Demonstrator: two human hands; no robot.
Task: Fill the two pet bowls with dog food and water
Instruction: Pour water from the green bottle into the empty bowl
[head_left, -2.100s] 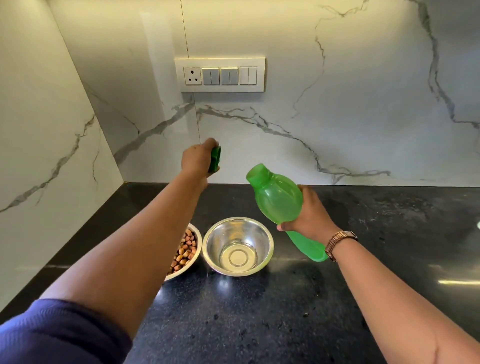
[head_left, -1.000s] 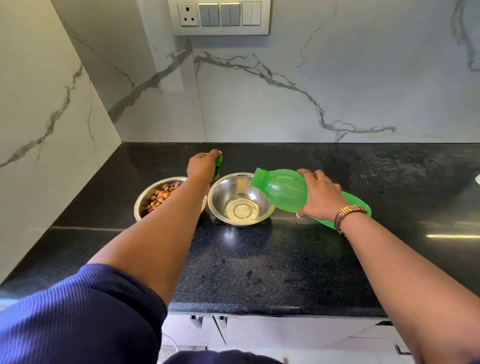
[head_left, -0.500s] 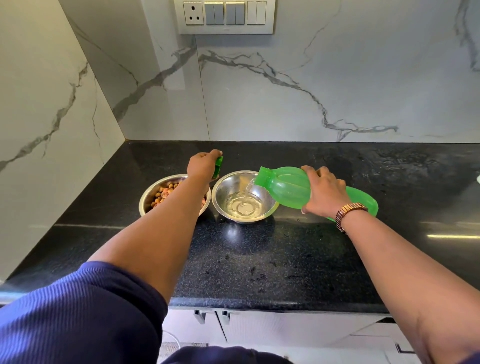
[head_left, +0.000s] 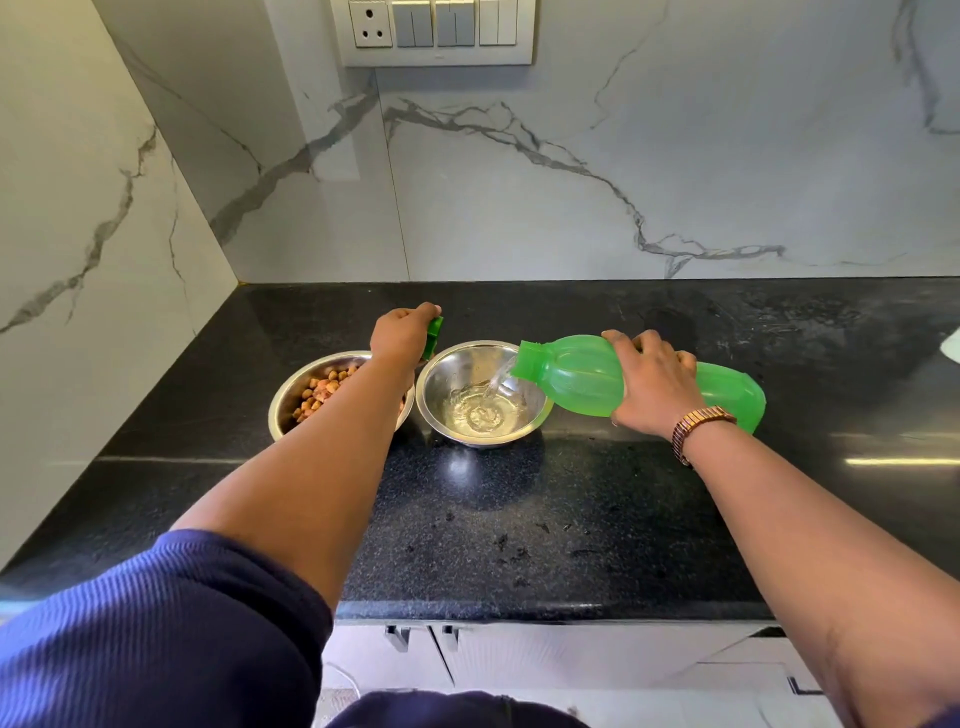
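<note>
- Black worktop (head_left: 519, 545) carries two steel bowls side by side.
- Right hand (head_left: 652, 387) grips the green bottle (head_left: 582, 376), tipped sideways, water streaming into the right bowl (head_left: 530, 431).
- Left bowl (head_left: 283, 400) holds dog food (head_left: 322, 392).
- Left hand (head_left: 402, 332), closed around the green cap (head_left: 432, 336), hovers behind the bowls.
</note>
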